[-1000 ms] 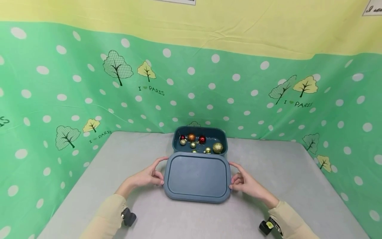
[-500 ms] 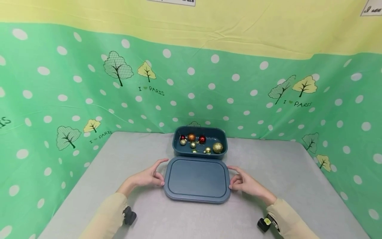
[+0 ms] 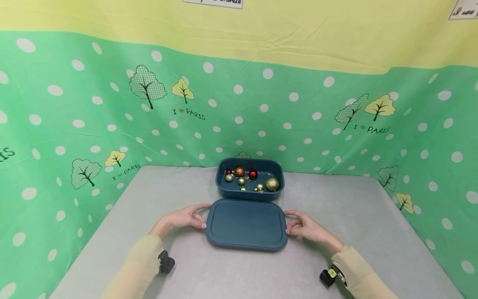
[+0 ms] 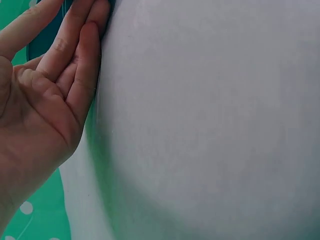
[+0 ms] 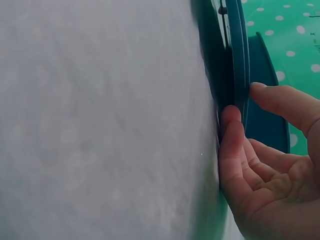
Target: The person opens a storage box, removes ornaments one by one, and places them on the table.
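Observation:
A dark teal lid (image 3: 246,224) lies flat on the grey table (image 3: 157,195), just in front of the open teal box (image 3: 224,189). Several red, orange and gold baubles (image 3: 253,175) sit inside the box. My left hand (image 3: 186,218) holds the lid's left edge, thumb above and fingertips against the rim. In the left wrist view the left hand (image 4: 55,75) has fairly straight fingers reaching the lid (image 4: 42,42). My right hand (image 3: 304,226) pinches the lid's right edge. The right wrist view shows the right hand (image 5: 260,150) with its thumb over the lid (image 5: 235,50) and fingers under it.
A green polka-dot cloth (image 3: 74,124) with tree prints walls the table on the left, back and right. Small black wrist cameras (image 3: 166,263) sit on both forearms. Bare grey tabletop lies to either side of the box and near the front edge.
The lid, raised and overlapping the box's front edge a second ago, has come down and slightly toward me. It now lies flat on the table, both hands still at its ends.

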Demonstrator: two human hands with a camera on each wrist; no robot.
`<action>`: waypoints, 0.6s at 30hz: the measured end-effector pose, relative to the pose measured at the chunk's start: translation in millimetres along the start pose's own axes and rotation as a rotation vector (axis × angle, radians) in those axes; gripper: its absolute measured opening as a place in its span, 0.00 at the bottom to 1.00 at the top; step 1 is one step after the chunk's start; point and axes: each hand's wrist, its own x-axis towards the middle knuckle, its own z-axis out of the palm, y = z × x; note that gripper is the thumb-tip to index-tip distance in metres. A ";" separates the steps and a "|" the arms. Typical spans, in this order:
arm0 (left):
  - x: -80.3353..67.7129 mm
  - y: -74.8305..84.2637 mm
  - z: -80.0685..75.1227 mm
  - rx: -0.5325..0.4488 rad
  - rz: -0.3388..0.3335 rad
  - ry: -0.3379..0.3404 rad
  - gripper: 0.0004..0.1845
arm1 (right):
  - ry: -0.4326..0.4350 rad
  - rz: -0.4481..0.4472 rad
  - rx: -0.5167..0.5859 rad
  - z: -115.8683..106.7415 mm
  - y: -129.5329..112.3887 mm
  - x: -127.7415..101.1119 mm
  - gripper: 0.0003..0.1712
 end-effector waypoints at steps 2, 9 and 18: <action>1.7 -0.3 0.2 -0.030 -0.006 -0.003 0.45 | 0.010 0.017 0.005 -0.2 0.4 -0.5 0.35; 5.6 1.3 1.1 -0.098 -0.053 -0.016 0.43 | 0.029 0.021 0.004 -0.9 0.1 -1.9 0.36; 5.1 6.0 -0.5 0.051 -0.043 -0.007 0.40 | 0.093 -0.008 -0.011 -0.9 1.0 -3.3 0.28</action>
